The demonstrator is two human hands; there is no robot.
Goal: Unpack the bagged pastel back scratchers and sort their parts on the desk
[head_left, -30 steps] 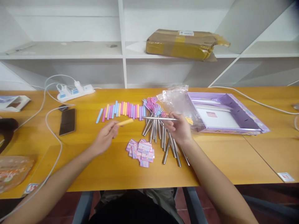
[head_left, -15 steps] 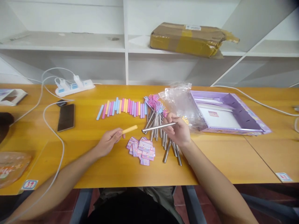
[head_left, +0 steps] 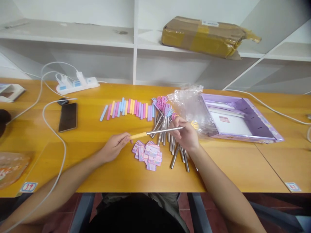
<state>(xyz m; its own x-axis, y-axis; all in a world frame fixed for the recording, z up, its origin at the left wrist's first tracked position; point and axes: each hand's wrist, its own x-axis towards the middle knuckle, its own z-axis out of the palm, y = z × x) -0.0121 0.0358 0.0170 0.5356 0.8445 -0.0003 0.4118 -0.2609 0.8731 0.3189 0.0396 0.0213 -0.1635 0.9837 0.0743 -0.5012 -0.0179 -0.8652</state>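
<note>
My left hand pinches a yellow tube by its left end. The tube's right end meets the tip of a metal rod, and the two lie in one line. My right hand has its fingers around that metal rod, near a yellow hand-shaped head. Beneath the rod lies a pile of metal rods with pink, blue and purple hand-shaped heads. Several coloured tubes stand in a row behind. Small printed cards are heaped in front of the yellow tube.
A purple tray box sits at the right beside a clear plastic bag. On the left are a phone, a power strip and white cables. A taped carton rests on the shelf.
My left hand has brought the yellow tube right, onto the end of the metal rod; before, a gap lay between them. The view has shifted slightly.
</note>
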